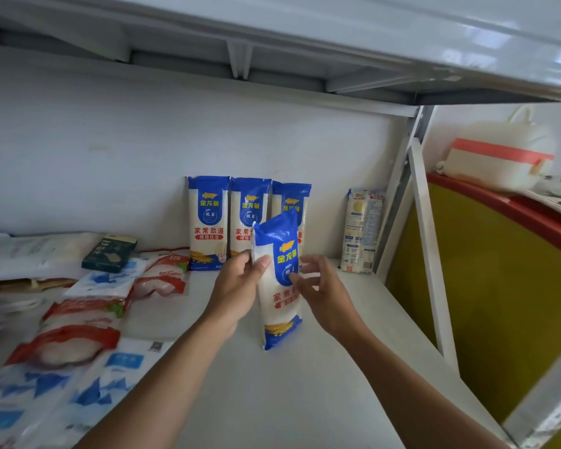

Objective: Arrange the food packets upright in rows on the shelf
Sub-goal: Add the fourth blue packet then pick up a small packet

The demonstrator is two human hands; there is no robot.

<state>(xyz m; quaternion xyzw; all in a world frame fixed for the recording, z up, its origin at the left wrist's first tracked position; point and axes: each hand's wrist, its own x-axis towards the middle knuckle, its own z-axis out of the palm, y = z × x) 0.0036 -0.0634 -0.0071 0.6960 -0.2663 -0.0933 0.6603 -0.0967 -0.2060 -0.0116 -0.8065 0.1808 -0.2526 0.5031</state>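
Both hands are on one tall blue-and-white plastic noodle packet (280,286). The left hand (237,286) pinches its left edge between thumb and fingers, while the right hand (321,293) rests loosely spread fingertips against its front and right side, with no firm grip that I can make out. This packet stands on its lower end on the white metal shelf (337,367), leaning a little to the left, in front of a row of three matching blue-and-white packets (208,222) upright against the back wall. A pale packet (363,231) stands alone to the right. Flat red-and-white packets (75,338) and blue-printed white bags (104,280) lie at left, unsorted. The step in hand looks like setting this packet up in the row. Next it probably needs straightening and sliding back beside the others, then a gentle release so it does not topple.
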